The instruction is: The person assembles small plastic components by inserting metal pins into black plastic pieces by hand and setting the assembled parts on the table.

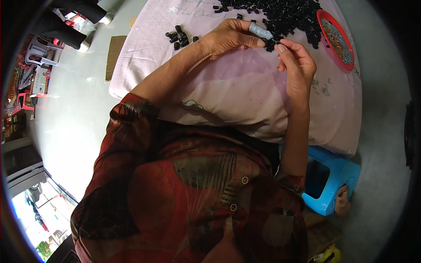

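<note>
Over the cloth-covered table my two hands meet, fingertips almost touching. My left hand (230,37) is closed in a pinch on a small black plastic part (270,45); a grey wrap (260,30) covers one of its fingers. My right hand (297,61) has thumb and forefinger pressed together at the right side of that part. Whatever sits between those right fingertips is too small to name. A big heap of similar black parts (291,15) lies just beyond the hands. To the left of my left wrist is a little cluster of black parts (179,37).
A red oval tray (320,19) of small metal pieces stands at the right, with loose metal bits (325,90) nearer me. The pale pink tablecloth (175,87) hangs over the edge. A blue plastic stool (333,175) is at lower right, and a person's legs (61,30) show far left.
</note>
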Demonstrator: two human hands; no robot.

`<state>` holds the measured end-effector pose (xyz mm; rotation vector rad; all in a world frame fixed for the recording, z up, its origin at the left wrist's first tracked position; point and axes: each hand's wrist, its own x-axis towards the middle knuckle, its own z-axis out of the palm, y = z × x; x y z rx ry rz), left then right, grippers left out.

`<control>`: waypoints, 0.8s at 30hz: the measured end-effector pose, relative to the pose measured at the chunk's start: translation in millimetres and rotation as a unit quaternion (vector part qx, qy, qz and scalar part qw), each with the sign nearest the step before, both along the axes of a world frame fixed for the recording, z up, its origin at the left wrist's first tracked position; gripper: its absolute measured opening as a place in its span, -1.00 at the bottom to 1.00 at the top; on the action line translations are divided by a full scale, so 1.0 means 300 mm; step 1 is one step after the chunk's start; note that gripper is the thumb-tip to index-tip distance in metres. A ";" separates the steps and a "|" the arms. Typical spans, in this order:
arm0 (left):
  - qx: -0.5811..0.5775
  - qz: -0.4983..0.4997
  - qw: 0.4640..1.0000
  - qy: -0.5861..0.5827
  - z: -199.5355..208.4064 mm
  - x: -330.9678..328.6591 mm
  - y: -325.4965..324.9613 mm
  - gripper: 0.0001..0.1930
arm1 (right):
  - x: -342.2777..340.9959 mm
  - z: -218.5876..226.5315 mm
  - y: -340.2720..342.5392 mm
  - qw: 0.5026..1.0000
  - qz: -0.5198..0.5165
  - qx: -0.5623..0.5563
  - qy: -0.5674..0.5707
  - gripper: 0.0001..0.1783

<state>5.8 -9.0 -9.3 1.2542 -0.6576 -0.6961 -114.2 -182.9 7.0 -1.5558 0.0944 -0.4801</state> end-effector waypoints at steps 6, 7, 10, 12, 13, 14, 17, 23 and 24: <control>-0.091 -0.022 0.989 0.119 -0.038 0.000 -0.011 -0.82 | -0.003 -0.013 -0.010 0.999 -0.026 -0.045 0.001 -0.82; -0.090 -0.022 0.989 0.119 -0.042 0.001 -0.009 -0.82 | -0.003 -0.017 -0.010 0.999 -0.026 -0.045 0.001 -0.82; -0.102 -0.036 0.976 0.190 -0.029 -0.010 -0.007 -0.82 | -0.004 -0.020 -0.007 0.999 -0.024 -0.043 -0.009 -0.83; -0.105 -0.043 0.956 0.271 -0.014 -0.022 -0.012 -0.80 | -0.006 -0.025 -0.006 0.999 -0.029 -0.042 -0.009 -0.82; -0.106 -0.043 0.956 0.272 -0.006 -0.026 -0.012 -0.80 | -0.007 -0.026 -0.005 0.999 -0.029 -0.043 -0.008 -0.82; -0.105 -0.049 0.945 0.305 0.012 -0.032 -0.009 -0.79 | -0.007 -0.026 -0.002 0.998 -0.033 -0.046 -0.010 -0.81; -0.117 -0.079 0.918 0.371 -0.006 -0.009 -0.002 -0.81 | -0.008 -0.025 0.002 0.998 -0.036 -0.054 -0.012 -0.81; -0.143 -0.097 0.926 0.336 -0.049 0.006 -0.008 -0.84 | -0.010 -0.014 0.016 0.998 -0.034 -0.053 -0.015 -0.81; -0.132 -0.073 0.945 0.291 -0.046 -0.002 -0.011 -0.83 | -0.011 -0.013 0.017 0.998 -0.034 -0.050 -0.018 -0.81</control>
